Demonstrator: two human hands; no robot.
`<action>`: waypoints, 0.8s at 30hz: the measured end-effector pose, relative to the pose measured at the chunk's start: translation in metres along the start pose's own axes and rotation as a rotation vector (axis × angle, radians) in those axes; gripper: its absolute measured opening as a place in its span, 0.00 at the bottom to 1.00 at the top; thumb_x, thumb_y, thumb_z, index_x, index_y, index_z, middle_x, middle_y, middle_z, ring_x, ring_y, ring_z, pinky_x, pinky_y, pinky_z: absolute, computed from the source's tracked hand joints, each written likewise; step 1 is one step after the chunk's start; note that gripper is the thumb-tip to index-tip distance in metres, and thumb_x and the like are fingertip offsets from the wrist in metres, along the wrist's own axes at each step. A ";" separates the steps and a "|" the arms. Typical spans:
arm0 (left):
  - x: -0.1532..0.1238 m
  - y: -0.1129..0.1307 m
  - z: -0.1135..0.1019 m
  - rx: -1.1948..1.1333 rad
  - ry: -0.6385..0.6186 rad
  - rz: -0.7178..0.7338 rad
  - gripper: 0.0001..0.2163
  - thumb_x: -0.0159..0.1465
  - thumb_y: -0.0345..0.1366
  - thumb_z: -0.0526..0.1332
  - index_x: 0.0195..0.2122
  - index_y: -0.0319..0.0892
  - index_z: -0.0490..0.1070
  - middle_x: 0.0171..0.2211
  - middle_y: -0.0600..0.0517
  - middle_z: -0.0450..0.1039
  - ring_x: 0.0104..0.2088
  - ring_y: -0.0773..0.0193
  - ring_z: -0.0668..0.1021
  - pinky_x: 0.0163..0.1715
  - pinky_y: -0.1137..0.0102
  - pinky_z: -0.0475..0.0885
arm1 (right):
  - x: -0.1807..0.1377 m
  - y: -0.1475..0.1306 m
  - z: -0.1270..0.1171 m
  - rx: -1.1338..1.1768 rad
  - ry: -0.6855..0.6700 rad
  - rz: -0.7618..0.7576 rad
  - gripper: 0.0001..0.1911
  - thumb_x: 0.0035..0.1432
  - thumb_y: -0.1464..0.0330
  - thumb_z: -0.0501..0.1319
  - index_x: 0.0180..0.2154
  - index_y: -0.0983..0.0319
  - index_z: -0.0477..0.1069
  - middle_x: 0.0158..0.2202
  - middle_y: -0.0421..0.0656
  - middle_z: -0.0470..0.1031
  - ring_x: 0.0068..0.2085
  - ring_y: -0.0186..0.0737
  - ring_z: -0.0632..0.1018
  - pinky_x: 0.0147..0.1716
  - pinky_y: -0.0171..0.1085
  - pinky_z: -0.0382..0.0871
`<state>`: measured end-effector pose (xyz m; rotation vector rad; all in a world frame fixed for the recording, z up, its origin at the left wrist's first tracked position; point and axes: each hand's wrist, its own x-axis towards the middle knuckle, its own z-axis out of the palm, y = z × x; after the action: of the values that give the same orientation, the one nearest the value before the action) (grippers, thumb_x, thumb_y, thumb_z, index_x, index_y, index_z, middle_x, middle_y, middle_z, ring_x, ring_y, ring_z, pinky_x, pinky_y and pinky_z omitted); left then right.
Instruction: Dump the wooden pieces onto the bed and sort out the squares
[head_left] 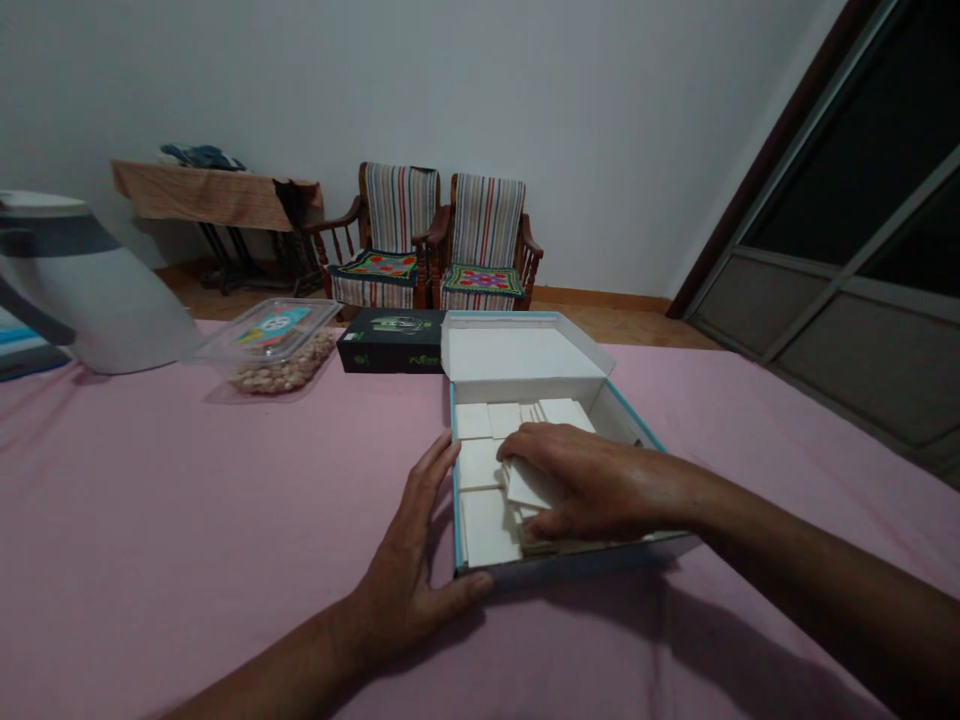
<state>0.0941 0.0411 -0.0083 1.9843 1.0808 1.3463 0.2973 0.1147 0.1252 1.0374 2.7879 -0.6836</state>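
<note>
An open box (pixel 634 425) with a blue rim and a raised white lid sits on the pink tablecloth (pixel 187 520). Inside lie several flat cream-white pieces (pixel 480 465). My right hand (pixel 592 480) reaches into the box from the right, its fingers closed around a few of these pieces. My left hand (pixel 412 560) rests flat on the cloth against the box's left wall, fingers stretched along the wall and thumb at the front corner. It holds nothing.
A black box with green print (pixel 390 342) lies just behind the open box. A clear plastic tub of nuts (pixel 277 345) stands to its left. A white-grey jug (pixel 82 285) is at far left. Two striped armchairs (pixel 442 240) and a side table stand by the wall.
</note>
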 end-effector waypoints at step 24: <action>0.001 0.001 0.000 0.037 -0.004 0.019 0.39 0.60 0.54 0.60 0.68 0.51 0.42 0.68 0.45 0.40 0.67 0.43 0.47 0.64 0.45 0.49 | -0.027 0.032 -0.009 -0.009 -0.062 0.154 0.35 0.45 0.59 0.68 0.55 0.62 0.67 0.51 0.51 0.72 0.50 0.51 0.72 0.49 0.45 0.66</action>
<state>0.0947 0.0412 -0.0065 2.0279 1.0959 1.3402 0.3394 0.1234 0.1275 1.1918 2.6226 -0.6707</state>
